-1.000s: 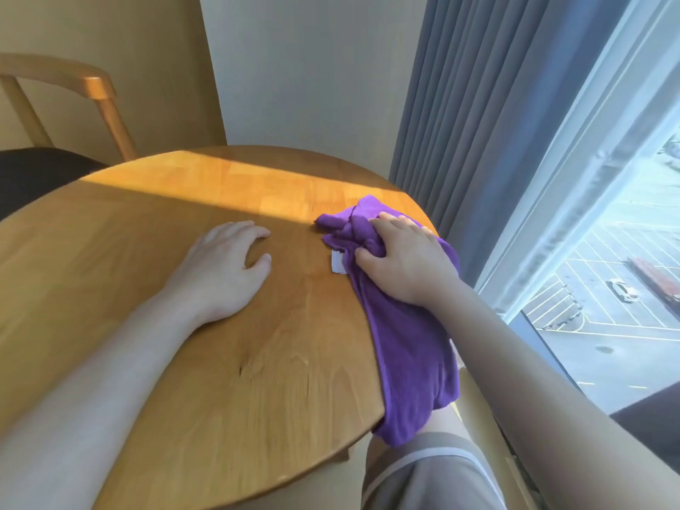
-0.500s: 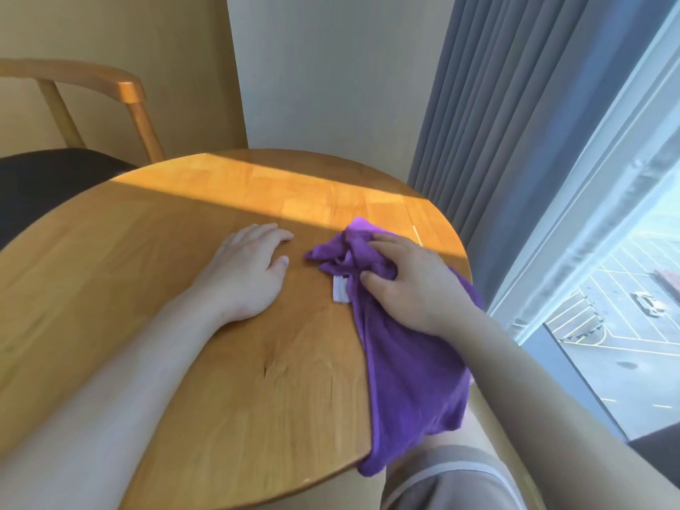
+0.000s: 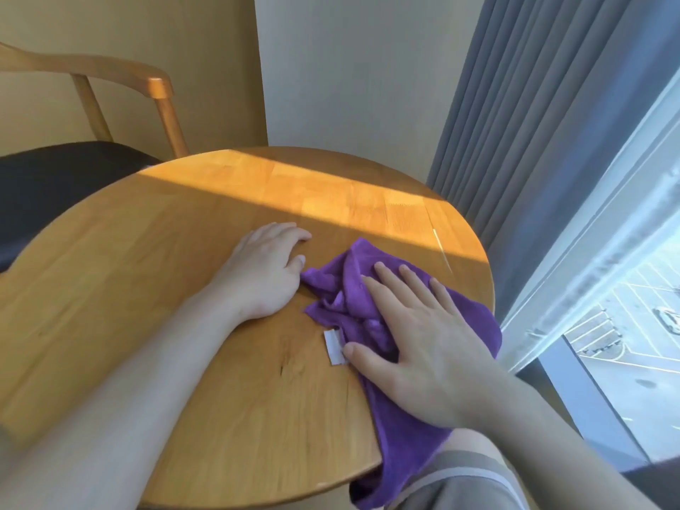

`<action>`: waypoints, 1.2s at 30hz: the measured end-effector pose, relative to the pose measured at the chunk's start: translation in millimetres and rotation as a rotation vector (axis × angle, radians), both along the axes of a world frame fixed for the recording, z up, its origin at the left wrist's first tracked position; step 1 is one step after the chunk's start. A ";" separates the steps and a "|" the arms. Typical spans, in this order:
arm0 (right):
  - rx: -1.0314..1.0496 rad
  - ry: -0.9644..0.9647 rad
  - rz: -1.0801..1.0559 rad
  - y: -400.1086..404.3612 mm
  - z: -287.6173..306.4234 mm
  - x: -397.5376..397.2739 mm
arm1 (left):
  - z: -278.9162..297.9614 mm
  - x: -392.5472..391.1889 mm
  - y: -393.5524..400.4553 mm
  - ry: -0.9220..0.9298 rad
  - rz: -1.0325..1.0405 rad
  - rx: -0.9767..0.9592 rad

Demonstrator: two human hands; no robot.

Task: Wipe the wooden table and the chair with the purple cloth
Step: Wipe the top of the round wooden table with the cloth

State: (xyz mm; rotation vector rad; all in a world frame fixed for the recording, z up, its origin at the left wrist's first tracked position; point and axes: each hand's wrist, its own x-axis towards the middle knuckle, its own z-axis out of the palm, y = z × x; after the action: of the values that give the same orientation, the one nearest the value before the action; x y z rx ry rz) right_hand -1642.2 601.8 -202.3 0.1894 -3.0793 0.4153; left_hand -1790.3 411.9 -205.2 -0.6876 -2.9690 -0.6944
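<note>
Purple cloth (image 3: 397, 417), soft and limp, drapes over the table's (image 3: 184, 325) right edge; the right hand (image 3: 415, 347) presses it flat-fingered, best there. The left hand (image 3: 265, 274) rests flat nearby, empty.

Rumpled purple cloth (image 3: 399, 439) overhanging wooden table (image 3: 154, 274)

Round wooden counter (image 3: 154, 296), sunlit band across its far part. Left hand (image 3: 263, 274) flat on the wood, palm down, thumb tip just beside the purple cloth (image 3: 408, 450). Right hand (image 3: 419, 344) spread flat on the bunched cloth, fingers (image 3: 386, 277) straight. Cloth draped over the near right edge, white tag (image 3: 334, 347) showing. Chair (image 3: 121, 73) behind left; grey curtain (image 3: 533, 115) at right.
</note>
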 end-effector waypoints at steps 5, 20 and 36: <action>-0.081 0.067 -0.033 -0.1 -2.2 -19.5 | -2.6 -3.8 -0.2 -0.014 -0.001 0.008; -0.032 0.101 -0.075 -1.1 -0.5 -51.8 | -0.3 3.9 -4.5 -0.019 -0.001 0.036; -0.137 0.051 -0.170 33.8 13.9 -118.5 | 1.4 3.5 -1.6 -0.024 0.007 0.041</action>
State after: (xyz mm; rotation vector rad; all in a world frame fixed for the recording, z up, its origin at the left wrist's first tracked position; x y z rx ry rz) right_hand -1760.7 635.6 -188.4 -0.0637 -2.9707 0.5999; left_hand -1786.8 410.4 -203.8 -0.6701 -2.9687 -0.7657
